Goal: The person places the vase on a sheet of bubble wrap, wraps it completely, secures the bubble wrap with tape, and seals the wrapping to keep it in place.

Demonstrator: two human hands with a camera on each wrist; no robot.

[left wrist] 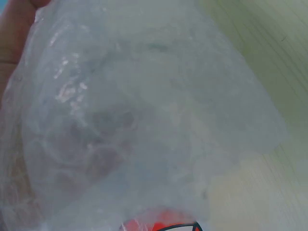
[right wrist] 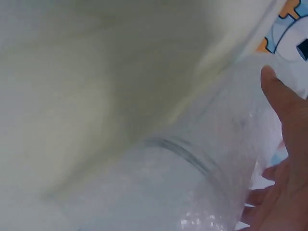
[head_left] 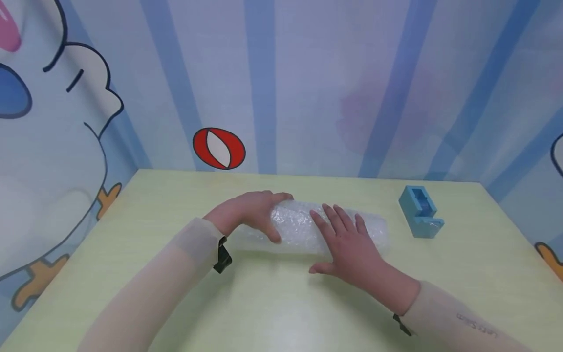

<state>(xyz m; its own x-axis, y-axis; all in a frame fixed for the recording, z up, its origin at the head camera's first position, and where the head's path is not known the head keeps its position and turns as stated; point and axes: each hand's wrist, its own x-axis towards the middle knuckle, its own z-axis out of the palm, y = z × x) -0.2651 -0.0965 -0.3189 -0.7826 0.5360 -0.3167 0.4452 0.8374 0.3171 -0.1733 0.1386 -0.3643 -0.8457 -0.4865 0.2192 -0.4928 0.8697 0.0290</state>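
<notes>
A translucent roll of bubble wrap (head_left: 294,227) lies across the table, its surface shiny and crinkled. My left hand (head_left: 252,210) grips it toward the left end, thumb on the near side and a finger along the far side. On the right part rests my right hand (head_left: 352,244), fingers spread and fairly straight, thumb off to the near side. A loose flap of bubble wrap (left wrist: 159,96) fills the left wrist view and hides most of that hand. In the right wrist view a greyish curved band shows on the bubble wrap (right wrist: 168,187).
A blue tape dispenser (head_left: 415,212) stands to the right of the roll. The pale yellow table (head_left: 272,303) meets a striped blue wall (head_left: 303,88) at the back, with printed cartoon figures on the sides.
</notes>
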